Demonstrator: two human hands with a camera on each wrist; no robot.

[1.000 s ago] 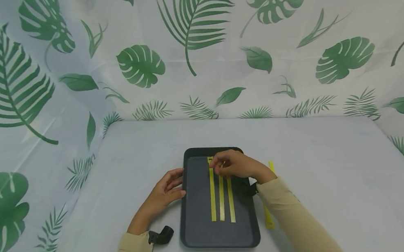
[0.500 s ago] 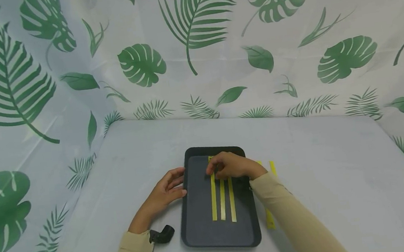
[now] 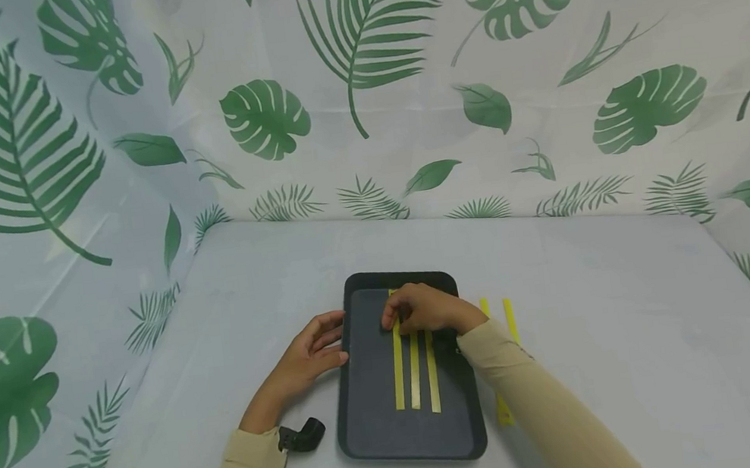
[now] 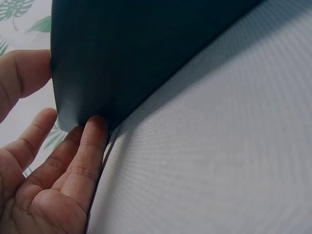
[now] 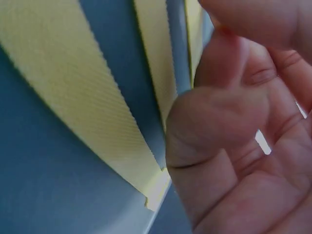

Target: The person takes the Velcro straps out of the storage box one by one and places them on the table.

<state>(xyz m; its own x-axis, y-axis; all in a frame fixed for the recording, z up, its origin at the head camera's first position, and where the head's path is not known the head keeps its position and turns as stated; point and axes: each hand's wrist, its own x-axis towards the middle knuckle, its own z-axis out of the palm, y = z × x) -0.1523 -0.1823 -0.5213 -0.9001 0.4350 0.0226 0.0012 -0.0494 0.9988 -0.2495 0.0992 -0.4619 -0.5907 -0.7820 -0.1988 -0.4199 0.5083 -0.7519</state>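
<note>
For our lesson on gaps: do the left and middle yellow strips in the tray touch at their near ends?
Apart: the head view shows tray floor between left strip and middle strip.

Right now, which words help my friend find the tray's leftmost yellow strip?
Look for the dark tray on the white table. Three yellow strips lie inside, side by side. Pick the leftmost strip, the one of the three nearest the left hand.

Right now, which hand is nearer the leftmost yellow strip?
Right: the right hand is at the far part of the leftmost strip; the left hand touches the tray at its left.
</note>
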